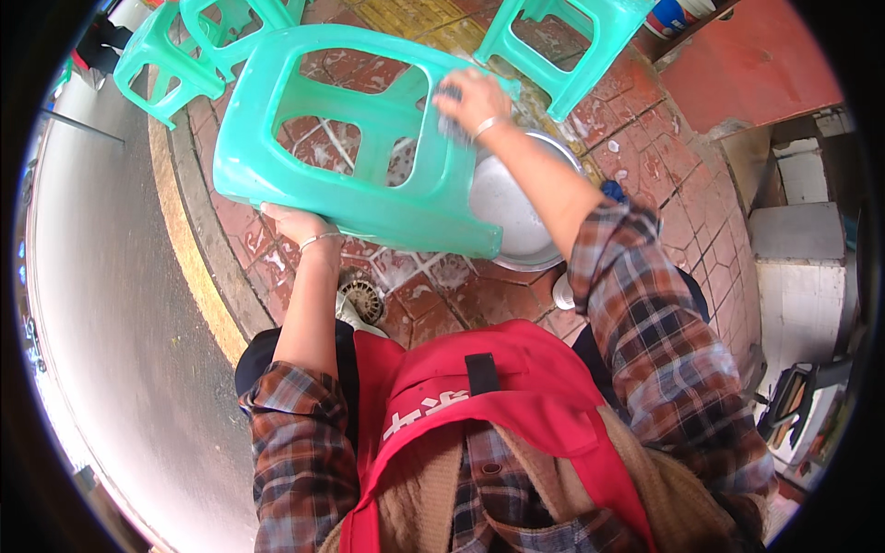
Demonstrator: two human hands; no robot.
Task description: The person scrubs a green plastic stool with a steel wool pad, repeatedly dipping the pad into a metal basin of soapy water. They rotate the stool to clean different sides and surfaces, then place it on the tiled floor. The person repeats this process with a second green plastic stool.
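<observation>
A green plastic stool is tipped on its side in front of me, its legs pointing to the right. My left hand grips the edge near its seat from below. In my right hand is a dark grey scouring pad, blurred, pressed against the stool's upper right part near the legs. Below the right forearm stands a round metal basin with cloudy, whitish water in it. One stool leg overlaps the basin's left side.
More green plastic stools stand at the upper left, with another green stool at the upper right. Suds lie on the wet red paving. A round drain cover is near my foot. The curb and road run along the left.
</observation>
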